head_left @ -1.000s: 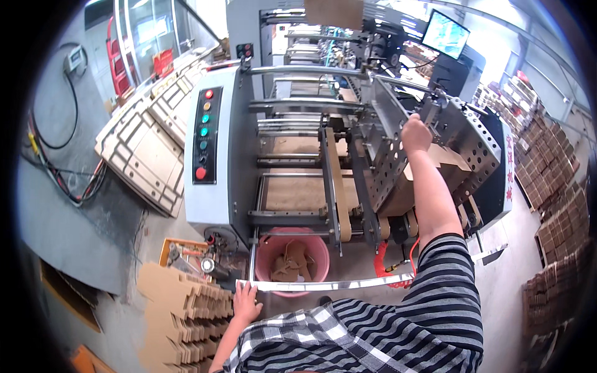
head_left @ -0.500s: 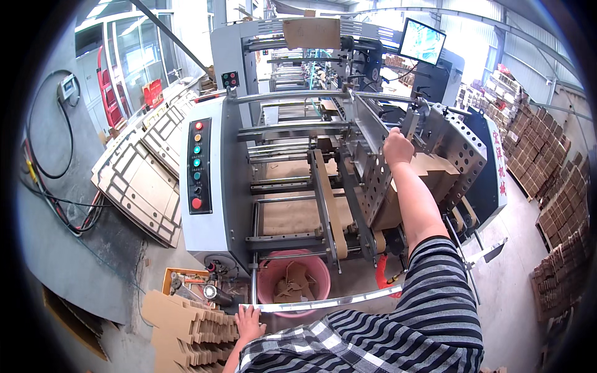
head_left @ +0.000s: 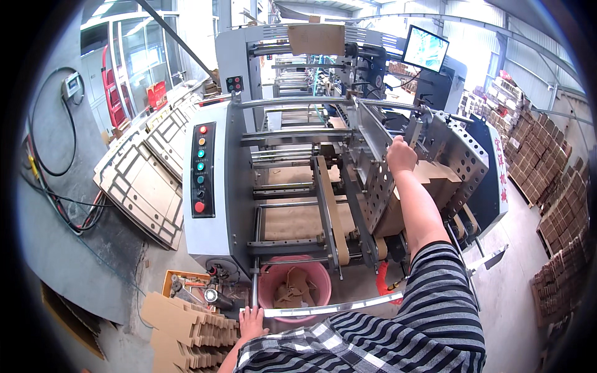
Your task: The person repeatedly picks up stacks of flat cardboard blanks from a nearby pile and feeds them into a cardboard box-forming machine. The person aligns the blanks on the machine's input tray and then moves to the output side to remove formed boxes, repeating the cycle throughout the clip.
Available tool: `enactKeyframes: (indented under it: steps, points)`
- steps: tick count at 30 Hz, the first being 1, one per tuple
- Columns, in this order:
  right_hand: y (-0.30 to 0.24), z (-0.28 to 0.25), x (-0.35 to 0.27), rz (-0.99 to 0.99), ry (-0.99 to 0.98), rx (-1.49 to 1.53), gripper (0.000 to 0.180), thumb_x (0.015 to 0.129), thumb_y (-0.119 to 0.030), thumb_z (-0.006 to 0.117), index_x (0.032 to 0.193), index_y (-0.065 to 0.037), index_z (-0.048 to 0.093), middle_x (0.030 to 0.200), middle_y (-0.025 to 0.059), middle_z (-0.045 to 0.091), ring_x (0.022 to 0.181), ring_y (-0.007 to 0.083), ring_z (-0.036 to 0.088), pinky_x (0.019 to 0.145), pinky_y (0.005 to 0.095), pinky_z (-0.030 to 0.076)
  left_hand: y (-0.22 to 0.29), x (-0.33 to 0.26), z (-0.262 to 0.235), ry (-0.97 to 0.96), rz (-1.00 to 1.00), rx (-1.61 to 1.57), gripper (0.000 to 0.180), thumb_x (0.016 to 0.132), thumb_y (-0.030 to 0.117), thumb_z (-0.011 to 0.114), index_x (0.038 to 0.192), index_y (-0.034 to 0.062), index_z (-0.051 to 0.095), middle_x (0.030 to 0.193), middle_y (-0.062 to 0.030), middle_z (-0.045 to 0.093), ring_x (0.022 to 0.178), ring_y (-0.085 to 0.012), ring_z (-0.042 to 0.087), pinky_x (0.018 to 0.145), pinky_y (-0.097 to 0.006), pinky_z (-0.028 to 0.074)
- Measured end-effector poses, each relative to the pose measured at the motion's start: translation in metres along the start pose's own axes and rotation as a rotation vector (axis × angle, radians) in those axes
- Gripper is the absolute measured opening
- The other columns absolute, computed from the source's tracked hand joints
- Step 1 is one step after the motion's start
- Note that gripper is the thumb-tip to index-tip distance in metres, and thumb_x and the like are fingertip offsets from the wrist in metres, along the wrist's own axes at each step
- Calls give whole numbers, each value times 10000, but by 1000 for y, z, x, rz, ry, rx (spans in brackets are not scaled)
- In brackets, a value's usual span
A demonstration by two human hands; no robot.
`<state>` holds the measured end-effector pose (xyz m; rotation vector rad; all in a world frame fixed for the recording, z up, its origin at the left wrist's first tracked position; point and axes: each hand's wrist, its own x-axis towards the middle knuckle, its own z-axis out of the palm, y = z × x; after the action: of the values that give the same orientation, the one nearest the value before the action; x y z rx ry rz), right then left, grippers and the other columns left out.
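Observation:
My right arm reaches forward over the machine (head_left: 214, 242). My right hand (head_left: 401, 155) is closed at the top of an upright perforated metal plate (head_left: 379, 199), just below a small grey metal block (head_left: 412, 129). What its fingers grip is hidden behind the hand. Brown cardboard (head_left: 438, 174) stands between this plate and a second perforated plate (head_left: 467, 152) to its right. Low at the front, my left hand (head_left: 253, 323) lies with fingers apart against the left end of a curved silver bar (head_left: 323, 309), holding nothing.
Belts (head_left: 333, 214) and rods fill the machine's middle. A button panel (head_left: 203, 169) tops its left housing. Below are a pink bin (head_left: 264, 289) with cardboard scraps, an orange toolbox (head_left: 166, 283) and stacked cardboard blanks (head_left: 177, 323). Bundled cardboard stacks (head_left: 538, 143) line the right.
The whole view has shifted slightly, so the machine sits a little lower and further right in the picture. Both hands keep nearly the same places on the machine.

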<state>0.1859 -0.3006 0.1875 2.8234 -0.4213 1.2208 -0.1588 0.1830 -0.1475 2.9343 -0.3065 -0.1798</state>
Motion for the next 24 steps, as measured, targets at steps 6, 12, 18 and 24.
enactKeyframes:
  steps: [6,12,18,24]
  points:
    - [-1,-1,-1,-2,12,-13,201,854,-231,589,910,-54,515,783,138,676,723,302,688,619,410,554,-5,-1,12,12,12,26,881,627,335,807,1369,96,397,1422,-144,373,1349,-391,272,1087,-548,196]
    - [-2,-3,-1,-6,36,-7,151,855,-196,556,902,-57,518,773,134,672,706,299,686,601,407,554,-3,-1,13,23,-18,-4,865,629,319,802,1365,100,402,1413,-136,380,1347,-382,280,1082,-555,204]
    - [-2,-3,-2,-13,22,-8,94,874,-152,492,886,-64,522,804,130,670,729,295,688,612,409,561,6,-2,4,16,-65,-19,826,644,299,783,1355,104,411,1401,-126,386,1348,-378,279,1093,-550,204]
    - [-1,-3,-1,-9,31,7,108,866,-166,513,894,-62,521,805,132,671,734,302,686,617,413,557,8,-2,-3,12,-66,-45,790,656,292,768,1346,102,432,1403,-126,390,1346,-379,283,1098,-543,207]
